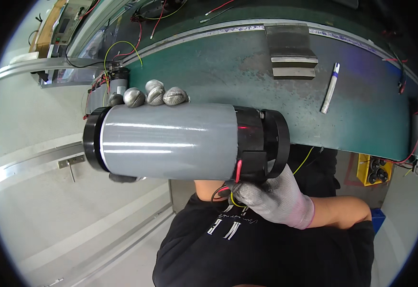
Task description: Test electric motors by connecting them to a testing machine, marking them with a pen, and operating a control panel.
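Note:
I hold a large grey cylinder point(170, 141) with black end caps sideways in front of my chest. My left hand point(149, 95), in a grey glove, wraps round the far side near the left cap; only the fingertips and a bit of thumb below show. My right hand point(273, 193), also gloved, grips under the black right end cap point(264, 141), where red, black and yellow wires point(230, 189) come out.
A green workbench point(362, 110) curves across the top, with a metal block point(291, 51), a white marker pen point(330, 88) and loose wires. Another grey cylinder with wires point(111, 86) lies at the bench's left end. A yellow box point(374, 168) sits under the right side.

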A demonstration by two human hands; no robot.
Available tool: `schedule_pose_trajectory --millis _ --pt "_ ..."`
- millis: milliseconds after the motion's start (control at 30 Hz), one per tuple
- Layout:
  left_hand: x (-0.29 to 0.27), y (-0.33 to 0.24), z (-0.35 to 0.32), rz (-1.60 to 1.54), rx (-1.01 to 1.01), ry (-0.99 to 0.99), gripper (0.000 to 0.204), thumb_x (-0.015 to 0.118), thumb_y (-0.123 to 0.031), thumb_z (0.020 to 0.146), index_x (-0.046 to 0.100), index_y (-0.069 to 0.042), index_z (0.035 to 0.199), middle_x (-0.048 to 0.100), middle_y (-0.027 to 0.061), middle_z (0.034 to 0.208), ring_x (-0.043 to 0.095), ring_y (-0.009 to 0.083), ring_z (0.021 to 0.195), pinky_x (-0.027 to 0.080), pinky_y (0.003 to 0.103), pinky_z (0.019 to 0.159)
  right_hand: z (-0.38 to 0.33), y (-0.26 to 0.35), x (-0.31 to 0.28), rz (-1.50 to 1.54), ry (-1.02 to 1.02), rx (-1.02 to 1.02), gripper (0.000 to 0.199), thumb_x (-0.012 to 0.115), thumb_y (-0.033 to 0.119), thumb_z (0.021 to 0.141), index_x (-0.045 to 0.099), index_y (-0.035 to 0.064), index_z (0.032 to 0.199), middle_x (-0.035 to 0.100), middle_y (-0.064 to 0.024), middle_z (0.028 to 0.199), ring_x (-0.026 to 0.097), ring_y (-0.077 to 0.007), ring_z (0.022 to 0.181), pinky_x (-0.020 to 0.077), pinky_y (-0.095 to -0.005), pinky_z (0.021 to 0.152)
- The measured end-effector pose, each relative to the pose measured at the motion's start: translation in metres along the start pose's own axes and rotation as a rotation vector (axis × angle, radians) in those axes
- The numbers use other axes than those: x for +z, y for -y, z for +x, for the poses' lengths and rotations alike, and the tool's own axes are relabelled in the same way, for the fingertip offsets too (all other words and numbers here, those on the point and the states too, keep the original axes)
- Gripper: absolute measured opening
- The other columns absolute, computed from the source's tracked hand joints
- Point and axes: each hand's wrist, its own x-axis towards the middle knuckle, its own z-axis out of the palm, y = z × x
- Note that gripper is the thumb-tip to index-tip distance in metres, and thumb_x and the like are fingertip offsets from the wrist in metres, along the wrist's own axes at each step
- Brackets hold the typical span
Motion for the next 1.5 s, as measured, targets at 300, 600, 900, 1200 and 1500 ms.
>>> schedule_pose_trajectory --millis 300,600,900,1200,1500 --pt "-0.017 -0.005 0.009 -0.047 -0.002 -0.009 0.102 0.062 -0.077 0.089 0.049 0.005 0.148 0.061 0.0281 0.136 0.062 0.0455 0.122 0.048 0.06 0.109 -0.004 0.001 0.002 0.134 -0.009 -0.019 0.022 0.084 0.02 0.096 0.074 0.0033 0.107 0.074 -0.0033 0.094 0.068 -0.0126 0.083 0.0556 -0.0295 0.078" --pt "-0.017 -0.011 0.008 -0.057 -0.005 -0.013 0.099 0.062 -0.076 0.089 0.051 0.004 0.146 0.063 0.0274 0.133 0.063 0.0451 0.118 0.05 0.059 0.107 -0.01 -0.001 -0.001 0.121 -0.001 0.068 0.024 0.087 0.016 0.092 0.074 0.0032 0.107 0.075 -0.0046 0.101 0.07 -0.0157 0.087 0.0566 -0.032 0.081" --pt "-0.016 -0.016 0.006 -0.065 -0.018 -0.031 0.096 0.062 -0.074 0.09 0.053 0.003 0.145 0.065 0.0267 0.131 0.065 0.0447 0.115 0.052 0.059 0.105 -0.006 0.004 0.011 0.147 0.008 -0.015 0.023 0.085 0.015 0.094 0.073 0.0029 0.109 0.074 -0.003 0.094 0.069 -0.015 0.084 0.0563 -0.0329 0.079" --pt "-0.031 -0.026 0.025 -0.06 -0.075 -0.204 0.093 0.062 -0.073 0.091 0.055 0.003 0.143 0.066 0.0261 0.128 0.066 0.0443 0.111 0.054 0.059 0.102 -0.005 0.067 -0.096 -1.034 0.232 -0.43 0.022 0.083 0.024 0.092 0.073 0.0041 0.094 0.074 -0.0124 0.084 0.072 -0.0296 0.076 0.0569 -0.0357 0.069" --pt "-0.086 0.013 0.128 0.34 -0.365 -0.784 0.068 0.059 -0.062 0.097 0.063 -0.002 0.127 0.071 0.0227 0.103 0.07 0.0405 0.084 0.062 0.056 0.077 0.22 0.276 -0.348 -2.469 -0.726 0.105 0.072 0.083 0.03 0.076 0.064 0.0006 0.14 0.069 -0.0265 0.133 0.066 -0.0426 0.124 0.051 -0.0466 0.11"
